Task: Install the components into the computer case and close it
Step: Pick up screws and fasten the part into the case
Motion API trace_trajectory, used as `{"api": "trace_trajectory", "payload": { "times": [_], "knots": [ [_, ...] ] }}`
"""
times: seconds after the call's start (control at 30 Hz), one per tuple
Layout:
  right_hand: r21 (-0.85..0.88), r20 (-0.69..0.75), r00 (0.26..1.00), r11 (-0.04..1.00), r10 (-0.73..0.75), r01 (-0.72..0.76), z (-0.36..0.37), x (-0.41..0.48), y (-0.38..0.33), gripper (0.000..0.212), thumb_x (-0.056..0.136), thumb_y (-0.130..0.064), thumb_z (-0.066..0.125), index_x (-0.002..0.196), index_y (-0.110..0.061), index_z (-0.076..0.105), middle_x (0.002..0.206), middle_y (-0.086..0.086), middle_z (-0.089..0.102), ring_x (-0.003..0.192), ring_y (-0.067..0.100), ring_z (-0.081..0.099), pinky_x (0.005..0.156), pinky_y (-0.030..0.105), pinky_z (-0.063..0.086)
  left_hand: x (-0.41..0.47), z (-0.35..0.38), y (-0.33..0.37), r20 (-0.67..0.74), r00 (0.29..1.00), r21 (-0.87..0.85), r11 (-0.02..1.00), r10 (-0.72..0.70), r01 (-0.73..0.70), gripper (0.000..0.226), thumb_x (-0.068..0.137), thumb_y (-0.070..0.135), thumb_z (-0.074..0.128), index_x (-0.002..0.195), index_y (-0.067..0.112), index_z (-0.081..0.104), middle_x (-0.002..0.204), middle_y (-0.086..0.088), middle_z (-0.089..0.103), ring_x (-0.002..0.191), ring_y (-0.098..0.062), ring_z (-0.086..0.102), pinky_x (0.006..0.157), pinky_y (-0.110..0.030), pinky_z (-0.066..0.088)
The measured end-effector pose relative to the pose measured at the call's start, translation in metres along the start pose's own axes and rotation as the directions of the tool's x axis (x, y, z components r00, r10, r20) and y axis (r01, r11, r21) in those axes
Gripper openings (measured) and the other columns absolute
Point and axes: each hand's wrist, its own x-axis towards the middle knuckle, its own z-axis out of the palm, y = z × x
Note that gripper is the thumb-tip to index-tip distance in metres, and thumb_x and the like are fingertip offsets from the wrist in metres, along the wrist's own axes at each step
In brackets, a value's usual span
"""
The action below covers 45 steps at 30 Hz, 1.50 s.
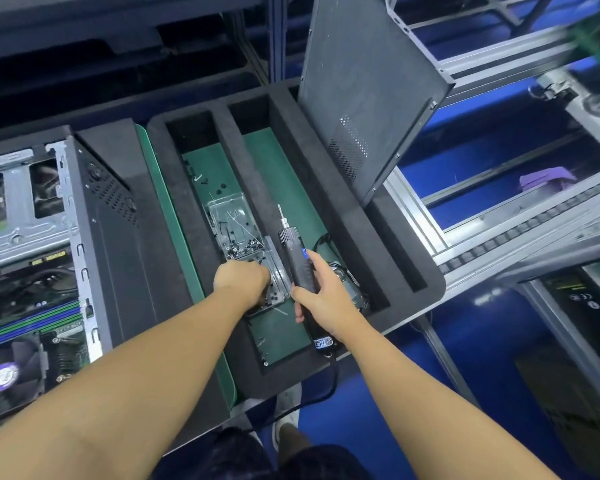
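Gripping the probably weighty black electric screwdriver (pixel 297 258) mid-barrel in my right hand (pixel 323 296); left hand (pixel 241 282) curled in clear plastic screw tray (pixel 229 216), pinch untellable

Purple cloth (pixel 546 178) behind aluminium frame (pixel 417 216)

Computer case (pixel 94 237): left of the foam tray, lying open side up.
CPU fan (pixel 4 375): inside the case, at its near end.
Mat (pixel 174 230): under the tray, its edge showing between case and tray.
Foam tray (pixel 406 268): centre, its compartments side by side, running away from the person.
Screw box (pixel 232 223): in the left compartment.
Left hand (pixel 243 282): in the box's near end, fingertips hidden.
Electric screwdriver (pixel 300 268): just right of the box, over the middle compartment, tip pointing away, gripped by the right hand (pixel 326 299).
Cable (pixel 331 386): from the screwdriver's near end, down over the tray's near edge.
Side panel (pixel 368 98): standing tilted at the far end of the tray's right slot.
Conveyor frame (pixel 499 244): right of the tray.
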Motion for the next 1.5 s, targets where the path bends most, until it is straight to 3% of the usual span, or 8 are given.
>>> {"api": "trace_trajectory", "payload": {
  "times": [0.37, 0.53, 0.67, 0.8, 0.97, 1.2, 1.37, 1.5],
  "knots": [
    [-0.024, -0.007, 1.000, 1.000, -0.007, 0.006, 0.001, 0.001, -0.002, 0.069, 0.086, -0.009, 0.062, 0.115, -0.071, 0.052, 0.093, 0.008, 0.069, 0.057, 0.018, 0.058, 0.057, 0.035, 0.058, 0.003, -0.001, 0.000, 0.037, 0.995, -0.012, 0.996, 0.091, -0.091, 0.006, 0.080, 0.026, 0.061, 0.079, 0.020, 0.060, 0.067, 0.008, 0.049, 0.062, -0.024, 0.055, 0.058, -0.033, 0.053],
    [-0.013, -0.019, 1.000, 1.000, 0.009, -0.009, 0.001, 0.000, -0.002, 0.067, 0.083, -0.011, 0.062, 0.116, -0.069, 0.053, 0.096, 0.001, 0.070, 0.058, 0.021, 0.059, 0.057, 0.035, 0.057, 0.010, -0.013, -0.013, -0.014, 0.991, -0.427, 0.896, 0.131, -0.124, 0.007, 0.073, 0.029, 0.070, 0.074, 0.026, 0.063, 0.073, 0.009, 0.059, 0.072, -0.019, 0.063, 0.060, -0.026, 0.047],
    [-0.036, -0.010, 1.000, 0.999, 0.013, -0.013, -0.001, -0.001, -0.003, 0.069, 0.085, -0.015, 0.062, 0.111, -0.077, 0.049, 0.092, -0.002, 0.071, 0.059, 0.020, 0.062, 0.060, 0.026, 0.058, 0.018, -0.028, -0.037, -0.090, 0.993, -0.851, 0.523, -0.081, -0.035, 0.013, 0.079, 0.016, 0.074, 0.069, 0.022, 0.068, 0.070, 0.011, 0.069, 0.072, -0.011, 0.065, 0.066, -0.019, 0.048],
    [-0.049, -0.014, 1.000, 0.998, 0.025, -0.026, -0.001, -0.002, 0.000, 0.069, 0.086, -0.021, 0.064, 0.114, -0.080, 0.044, 0.098, -0.008, 0.071, 0.061, 0.016, 0.064, 0.062, 0.026, 0.059, 0.019, -0.034, -0.047, 0.128, 0.963, -0.948, -0.315, -0.237, 0.048, 0.006, 0.085, 0.002, 0.073, 0.085, 0.003, 0.067, 0.087, -0.018, 0.074, 0.071, -0.017, 0.071, 0.070, -0.031, 0.062],
    [-0.063, -0.018, 0.998, 0.996, 0.054, -0.055, 0.001, -0.002, -0.001, 0.072, 0.086, -0.022, 0.066, 0.115, -0.082, 0.040, 0.112, -0.010, 0.068, 0.063, 0.015, 0.064, 0.064, 0.032, 0.061, 0.017, -0.034, -0.051, 0.152, 0.951, -0.811, -0.584, -0.267, -0.034, 0.009, 0.087, -0.001, 0.069, 0.083, 0.006, 0.072, 0.086, -0.010, 0.069, 0.076, -0.016, 0.068, 0.069, -0.026, 0.058],
    [-0.149, 0.041, 0.995, 0.986, 0.087, -0.080, -0.002, -0.003, 0.000, 0.073, 0.091, -0.023, 0.067, 0.148, -0.054, 0.033, 0.108, 0.002, 0.070, 0.063, 0.011, 0.066, 0.066, 0.023, 0.059, 0.018, -0.042, -0.046, 0.031, 0.981, -0.735, -0.669, -0.189, -0.106, 0.018, 0.094, -0.002, 0.058, 0.108, 0.004, 0.069, 0.092, -0.010, 0.068, 0.084, -0.015, 0.067, 0.079, -0.027, 0.057],
    [-0.173, 0.077, 0.997, 0.985, 0.025, -0.011, 0.000, -0.004, -0.004, 0.074, 0.089, -0.023, 0.064, 0.120, -0.084, 0.039, 0.091, -0.010, 0.073, 0.061, 0.013, 0.065, 0.063, 0.025, 0.058, 0.014, -0.052, -0.040, -0.014, 0.991, -0.761, -0.642, -0.129, -0.095, 0.018, 0.100, 0.003, 0.049, 0.108, 0.006, 0.065, 0.095, -0.008, 0.065, 0.087, -0.015, 0.065, 0.081, -0.030, 0.053],
    [-0.154, 0.071, 0.996, 0.988, 0.044, -0.033, 0.001, -0.003, -0.001, 0.070, 0.086, -0.027, 0.066, 0.139, -0.066, 0.041, 0.091, -0.006, 0.072, 0.062, 0.014, 0.064, 0.067, 0.034, 0.062, 0.012, -0.055, -0.038, -0.056, 0.994, -0.759, -0.642, -0.097, -0.105, 0.018, 0.101, 0.002, 0.045, 0.108, 0.004, 0.061, 0.092, -0.007, 0.065, 0.082, -0.014, 0.065, 0.084, -0.032, 0.052]
  ]
}}
